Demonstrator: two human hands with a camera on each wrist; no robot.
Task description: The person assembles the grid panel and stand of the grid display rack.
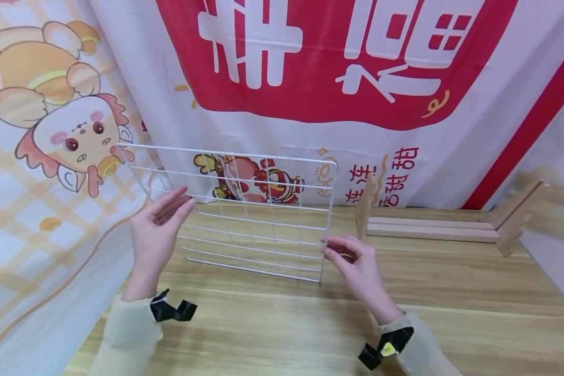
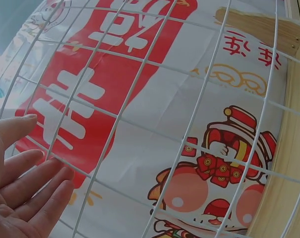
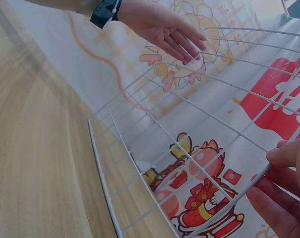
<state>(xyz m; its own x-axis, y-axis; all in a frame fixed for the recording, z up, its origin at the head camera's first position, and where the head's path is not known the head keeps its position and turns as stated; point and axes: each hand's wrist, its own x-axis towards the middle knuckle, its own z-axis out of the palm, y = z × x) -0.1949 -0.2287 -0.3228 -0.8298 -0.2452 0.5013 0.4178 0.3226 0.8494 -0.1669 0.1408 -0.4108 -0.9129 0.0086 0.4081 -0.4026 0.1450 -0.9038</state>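
A white wire grid panel (image 1: 230, 153) stands on edge over the wooden tabletop (image 1: 263, 324), its lower side at or close to the wood. My right hand (image 1: 354, 263) pinches the panel's right side wire between thumb and fingers, which the right wrist view also shows. On the other side, my left hand (image 1: 154, 232) is beside the left part of the grid with its fingers extended. In the left wrist view those fingers (image 2: 43, 196) lie close to the wires without curling round any; whether they touch is unclear.
To the right, a wooden stand (image 1: 432, 230) with two angled end pieces sits near the back of the table. A printed red and white cloth (image 1: 272, 99) hangs behind, and a checked cartoon cloth (image 1: 23, 172) covers the left side.
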